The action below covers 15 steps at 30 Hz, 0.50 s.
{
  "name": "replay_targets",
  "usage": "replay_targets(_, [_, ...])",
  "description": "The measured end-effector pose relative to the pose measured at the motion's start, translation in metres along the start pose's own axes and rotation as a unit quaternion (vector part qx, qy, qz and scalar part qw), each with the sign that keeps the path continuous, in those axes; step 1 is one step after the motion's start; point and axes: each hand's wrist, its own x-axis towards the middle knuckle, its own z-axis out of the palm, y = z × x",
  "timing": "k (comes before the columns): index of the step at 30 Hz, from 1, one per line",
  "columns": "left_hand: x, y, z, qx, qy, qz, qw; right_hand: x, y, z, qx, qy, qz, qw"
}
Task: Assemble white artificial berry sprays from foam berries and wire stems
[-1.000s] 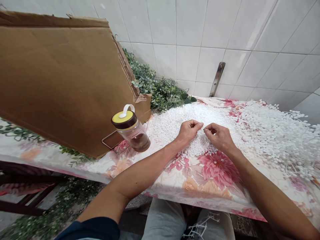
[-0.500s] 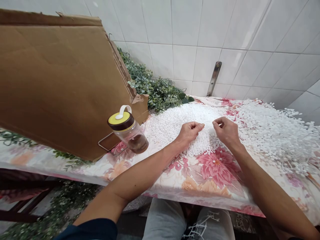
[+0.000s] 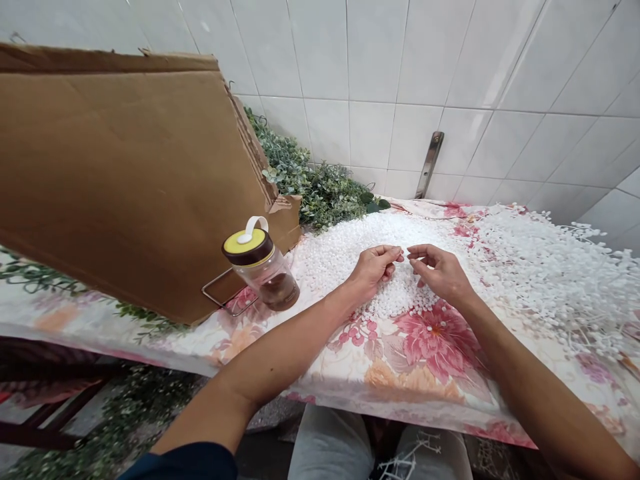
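Observation:
A broad heap of small white beads (image 3: 330, 257) lies on the flowered tablecloth (image 3: 340, 380). Above its middle, my left hand (image 3: 377, 268) is closed in a pinch; whatever its fingertips hold is too small to make out. Just to the right, almost meeting those fingertips, my right hand (image 3: 440, 270) has its thumb and fingers apart, with nothing visible between them. To the right spreads a pile of white branched sprigs (image 3: 555, 273) with round tips.
A large cardboard box (image 3: 115, 187) stands at the left, with a clear bottle (image 3: 267, 277) with a yellow lid before it. Green artificial foliage (image 3: 325, 190) lies along the tiled wall (image 3: 373, 127). White plastic stems (image 3: 410, 460) rest on my lap.
My right hand has moved left toward the left one, and its pinched fingers have spread. My left hand has shifted slightly left. The whole view has tilted up a little.

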Motion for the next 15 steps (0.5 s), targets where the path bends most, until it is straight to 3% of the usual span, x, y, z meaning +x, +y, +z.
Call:
replay_targets(6, [-0.002, -0.002, 0.002, 0.003, -0.023, -0.013, 1.0, -0.003, -0.006, 0.007, 0.024, -0.026, -0.006, 0.999])
replay_targets(15, [-0.002, 0.0, 0.002, -0.002, -0.048, -0.024, 0.999, -0.004, -0.005, 0.015, 0.135, -0.028, 0.038, 0.99])
